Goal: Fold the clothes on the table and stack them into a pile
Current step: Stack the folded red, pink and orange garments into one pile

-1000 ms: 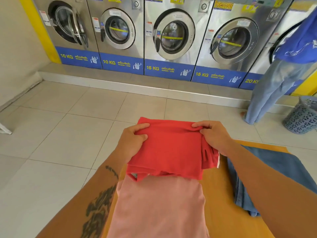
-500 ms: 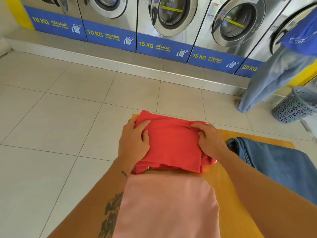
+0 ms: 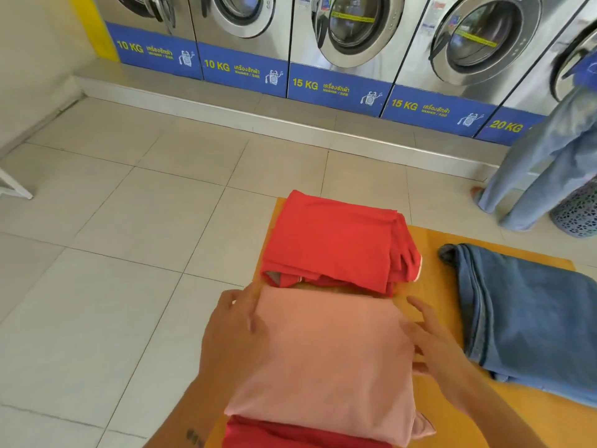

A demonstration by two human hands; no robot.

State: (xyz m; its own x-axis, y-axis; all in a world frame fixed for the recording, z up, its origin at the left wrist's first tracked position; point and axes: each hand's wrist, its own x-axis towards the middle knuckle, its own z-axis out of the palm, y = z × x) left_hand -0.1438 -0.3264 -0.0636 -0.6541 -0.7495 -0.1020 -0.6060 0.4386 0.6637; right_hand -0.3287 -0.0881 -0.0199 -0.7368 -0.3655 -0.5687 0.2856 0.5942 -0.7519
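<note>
A folded red garment (image 3: 332, 244) lies alone at the far left corner of the orange table (image 3: 433, 282). Nearer to me sits a folded pink garment (image 3: 326, 357), resting on another red cloth (image 3: 290, 436) at the bottom edge. My left hand (image 3: 235, 331) is at the pink garment's left edge, fingers spread, touching its side. My right hand (image 3: 436, 344) is at its right edge, fingers extended and apart. Neither hand holds anything. Folded blue jeans (image 3: 529, 318) lie to the right on the table.
A row of steel washing machines (image 3: 352, 37) lines the far wall above a tiled floor (image 3: 129, 221). A person in light blue trousers (image 3: 542, 169) stands at the far right beside a perforated laundry basket (image 3: 578, 215).
Both hands let go of the red garment, which now rests on the table's far corner. They drew back toward me to the sides of the pink garment. The camera tilted down.
</note>
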